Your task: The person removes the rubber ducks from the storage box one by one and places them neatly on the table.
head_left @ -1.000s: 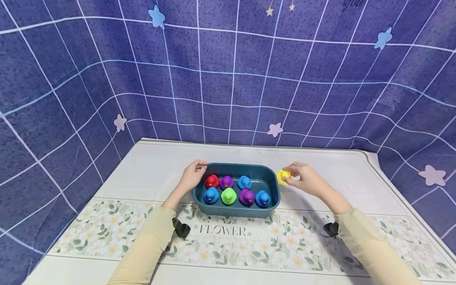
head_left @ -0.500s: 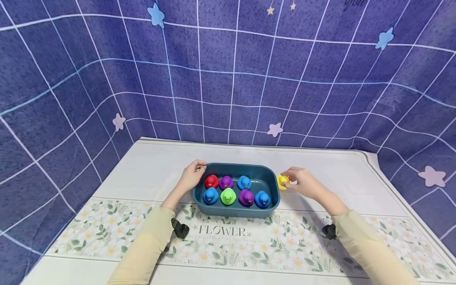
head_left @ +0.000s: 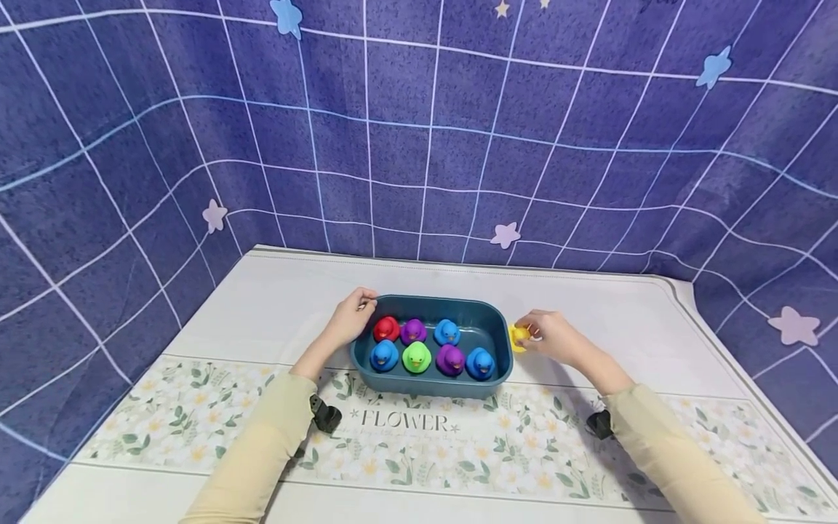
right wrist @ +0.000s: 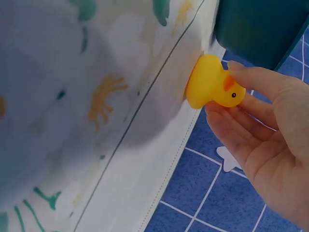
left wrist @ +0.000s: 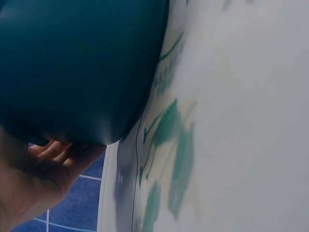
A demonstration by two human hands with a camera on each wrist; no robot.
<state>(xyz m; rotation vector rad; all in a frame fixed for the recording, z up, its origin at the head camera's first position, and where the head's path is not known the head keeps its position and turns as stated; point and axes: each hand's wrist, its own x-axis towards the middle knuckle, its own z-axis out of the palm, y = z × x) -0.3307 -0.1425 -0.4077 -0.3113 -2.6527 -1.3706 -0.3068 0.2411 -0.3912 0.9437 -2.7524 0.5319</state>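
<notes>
A dark teal plastic basin sits on the table with several rubber ducks in it. Among them are a red duck, a green duck, purple and blue ones. My left hand grips the basin's back left corner; in the left wrist view its fingers lie against the basin wall, thumb hidden. Just outside the basin's right end, my right hand pinches a yellow rubber duck by the head between thumb and fingers. The duck's base is down at the tabletop.
The white tablecloth has a floral band with the word FLOWER in front of the basin. A blue-purple grid curtain with stars hangs behind the table and at both sides. Black wrist cameras sit on both forearms.
My right hand has brought the yellow duck down beside the basin's right end and slightly toward me. The left hand keeps its hold on the basin. The head view has tilted slightly.
</notes>
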